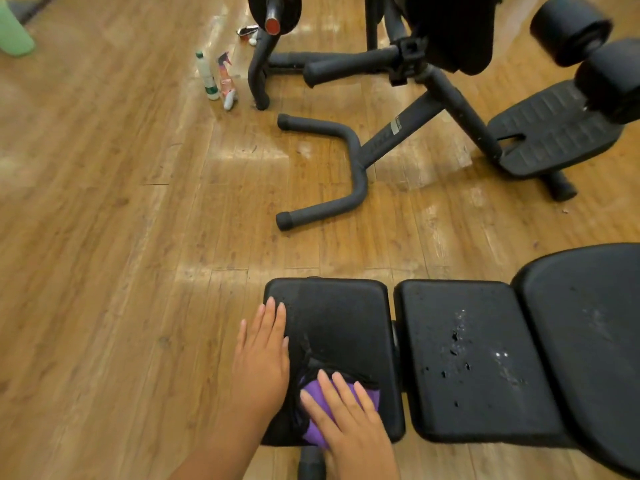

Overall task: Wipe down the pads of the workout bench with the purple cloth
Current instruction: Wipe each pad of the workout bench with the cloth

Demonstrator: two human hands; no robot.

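Note:
The black workout bench runs across the lower right. Its end pad is nearest me, a middle pad with scuffs and holes sits to the right, and a larger back pad lies further right. My right hand presses flat on the purple cloth, bunched on the near part of the end pad. My left hand lies flat, fingers together, on the left edge of the same pad, holding nothing. A wet streak shows on the pad above the cloth.
Wooden floor all around. Another black exercise machine with a curved floor foot stands beyond the bench. Two spray bottles stand on the floor at upper left, beside a weight stand leg. A green object sits in the top left corner.

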